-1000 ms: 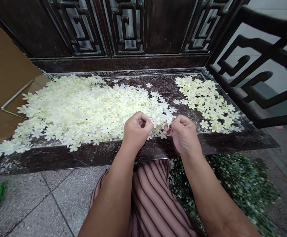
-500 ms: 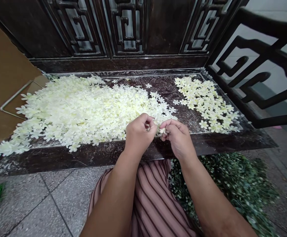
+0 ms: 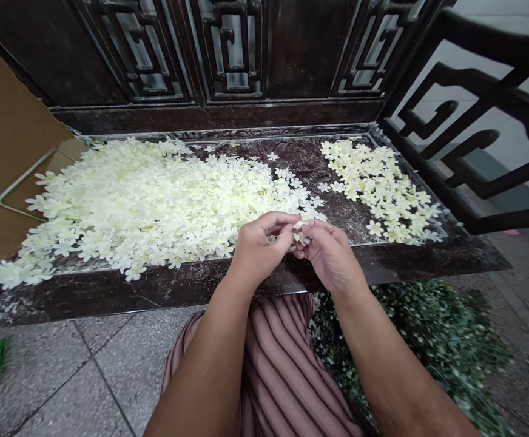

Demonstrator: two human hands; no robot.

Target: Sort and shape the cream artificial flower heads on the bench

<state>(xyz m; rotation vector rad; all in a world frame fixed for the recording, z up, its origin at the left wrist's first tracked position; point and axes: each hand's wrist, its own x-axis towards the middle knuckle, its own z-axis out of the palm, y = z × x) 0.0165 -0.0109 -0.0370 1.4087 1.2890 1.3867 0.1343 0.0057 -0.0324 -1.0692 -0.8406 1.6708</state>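
The right hand [image 3: 335, 254] pinches some small white flowers [image 3: 299, 236]. The left hand's [image 3: 261, 246] thumb and finger are a little apart beside them; I can't tell if they grip. The hands have come closer, so both seem busy with the same flowers. The pale petals look bunched up, above the dark bench [image 3: 155, 297], near the big flower heap [image 3: 155, 203].

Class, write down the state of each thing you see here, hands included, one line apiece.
Left hand: curled, fingertips on held flowers
Right hand: curled, pinching held flowers
Held flowers: between both hands, partly hidden
Large flower heap: loose, piled
Smaller flower group: spread flatter
Bench seat: littered with pale bits
Greenery: heaped below the seat's level
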